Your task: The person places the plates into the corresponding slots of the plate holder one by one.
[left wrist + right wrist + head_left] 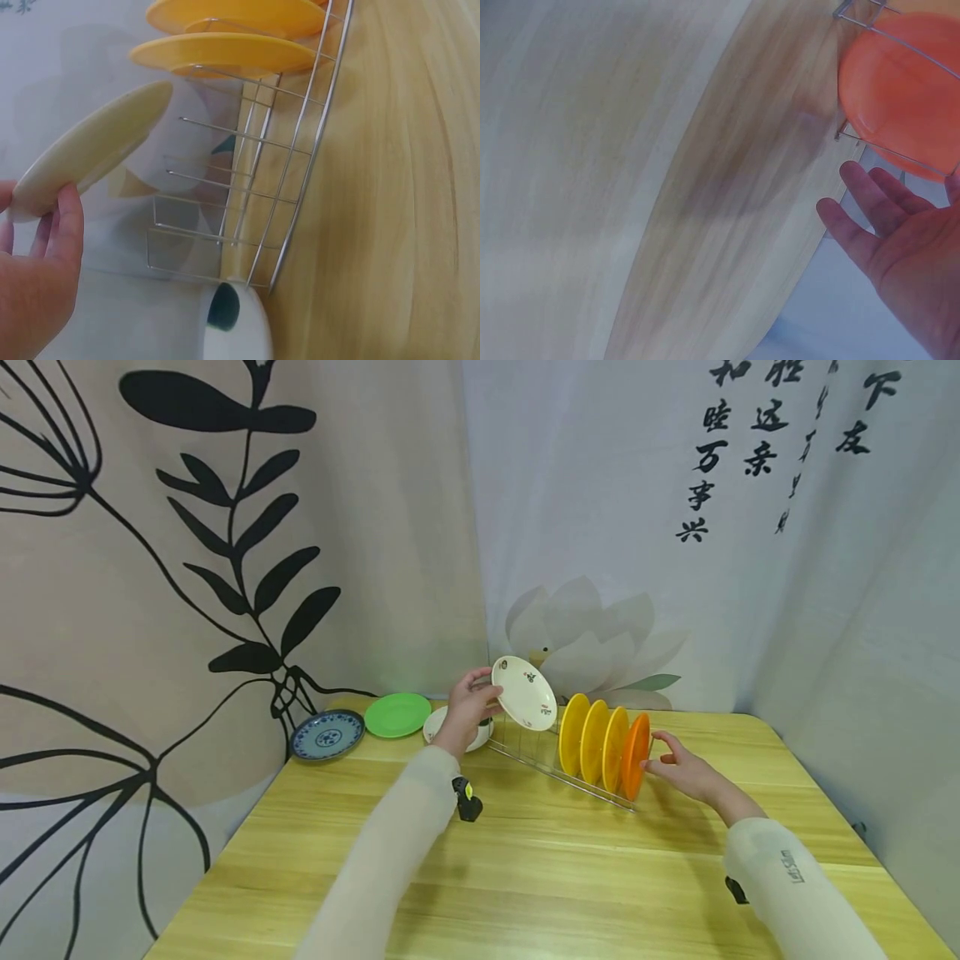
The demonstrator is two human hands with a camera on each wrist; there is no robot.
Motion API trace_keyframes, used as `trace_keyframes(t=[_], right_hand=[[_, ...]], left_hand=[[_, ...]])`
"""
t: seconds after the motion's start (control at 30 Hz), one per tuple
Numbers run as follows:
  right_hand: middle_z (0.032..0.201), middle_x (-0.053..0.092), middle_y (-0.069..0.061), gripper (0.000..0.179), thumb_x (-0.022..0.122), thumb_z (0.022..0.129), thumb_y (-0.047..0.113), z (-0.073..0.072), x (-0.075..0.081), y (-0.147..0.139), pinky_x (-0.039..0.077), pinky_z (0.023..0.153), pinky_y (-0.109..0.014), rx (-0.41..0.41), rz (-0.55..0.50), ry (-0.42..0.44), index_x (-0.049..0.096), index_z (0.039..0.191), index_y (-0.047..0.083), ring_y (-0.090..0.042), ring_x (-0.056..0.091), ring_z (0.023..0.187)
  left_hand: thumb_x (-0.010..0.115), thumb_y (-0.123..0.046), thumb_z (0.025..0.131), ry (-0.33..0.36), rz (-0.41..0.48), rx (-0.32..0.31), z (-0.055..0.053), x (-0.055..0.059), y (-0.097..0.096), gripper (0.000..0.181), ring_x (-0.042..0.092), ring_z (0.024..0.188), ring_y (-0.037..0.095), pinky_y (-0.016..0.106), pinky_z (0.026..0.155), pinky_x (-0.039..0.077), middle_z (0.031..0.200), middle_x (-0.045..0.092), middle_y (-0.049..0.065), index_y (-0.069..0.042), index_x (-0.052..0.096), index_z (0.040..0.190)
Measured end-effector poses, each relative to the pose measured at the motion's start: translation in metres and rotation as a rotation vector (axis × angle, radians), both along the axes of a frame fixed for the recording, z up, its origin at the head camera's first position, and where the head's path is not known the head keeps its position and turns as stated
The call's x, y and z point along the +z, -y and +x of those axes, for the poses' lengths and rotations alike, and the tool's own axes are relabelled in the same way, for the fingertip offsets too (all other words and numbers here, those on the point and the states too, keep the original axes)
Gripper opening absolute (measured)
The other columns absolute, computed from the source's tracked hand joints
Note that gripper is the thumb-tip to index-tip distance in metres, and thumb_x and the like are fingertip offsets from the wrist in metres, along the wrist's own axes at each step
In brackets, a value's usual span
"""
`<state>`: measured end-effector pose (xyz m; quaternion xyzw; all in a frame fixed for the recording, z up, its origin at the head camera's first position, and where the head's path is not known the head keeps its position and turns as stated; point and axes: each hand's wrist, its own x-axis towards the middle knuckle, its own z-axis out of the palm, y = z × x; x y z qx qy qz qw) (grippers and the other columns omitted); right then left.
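While the white patterned plate [524,693] is pinched near its rim by the left hand [467,706], it is held tilted above the left part of the wire rack [558,774], apart from the wires. Three yellow plates [593,742] and an orange plate [636,758] are stood upright toward the rack's right end. Beside the orange plate, the right hand [686,770] is held with loosely spread fingers; whether plate or wire is touched cannot be told. If the raised plate is lowered at this slant, its edge could be caught on the upright wires or knocked against the nearest yellow plate; because only its rim is gripped, it could be dropped onto the table [570,877]
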<state>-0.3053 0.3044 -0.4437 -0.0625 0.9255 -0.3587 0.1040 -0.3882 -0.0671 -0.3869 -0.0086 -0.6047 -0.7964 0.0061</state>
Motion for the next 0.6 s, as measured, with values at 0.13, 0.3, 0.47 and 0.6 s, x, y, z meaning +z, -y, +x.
trace_keyframes(t=[0.13,0.3,0.47,0.6], right_hand=[[0.144,0.034,-0.041,0.083,0.051,0.099,0.05,0.0,0.001,0.0,0.04,0.098,-0.069,-0.001,0.001,0.0,0.01,0.157,0.008,-0.057,0.041,0.127],[0.144,0.034,-0.041,0.083,0.052,0.098,0.05,-0.001,0.0,-0.001,0.04,0.098,-0.068,-0.003,-0.005,0.0,0.011,0.157,0.009,-0.057,0.042,0.126],[0.144,0.035,-0.04,0.082,0.052,0.098,0.05,-0.003,-0.003,-0.001,0.04,0.098,-0.068,-0.006,-0.004,0.003,0.012,0.157,0.01,-0.056,0.042,0.127],[0.144,0.035,-0.04,0.082,0.052,0.098,0.051,-0.002,-0.003,-0.001,0.04,0.098,-0.068,-0.008,-0.002,0.004,0.011,0.157,0.01,-0.056,0.042,0.127]], left_hand=[[0.065,0.006,0.089,-0.005,-0.025,0.002,-0.004,-0.001,-0.007,0.045,0.064,0.085,0.021,0.035,0.077,0.06,0.118,0.059,0.017,-0.006,0.057,0.132],[0.065,0.007,0.089,-0.011,-0.047,0.01,-0.006,-0.002,-0.016,0.043,0.063,0.086,0.021,0.032,0.072,0.06,0.117,0.06,0.017,-0.006,0.059,0.13],[0.065,0.004,0.09,-0.022,-0.082,0.001,-0.005,-0.003,-0.024,0.04,0.064,0.086,0.021,0.044,0.083,0.058,0.117,0.061,0.017,-0.005,0.06,0.128],[0.065,0.003,0.091,-0.03,-0.104,-0.004,-0.006,-0.007,-0.03,0.038,0.064,0.087,0.021,0.05,0.091,0.054,0.118,0.062,0.017,-0.005,0.061,0.127]])
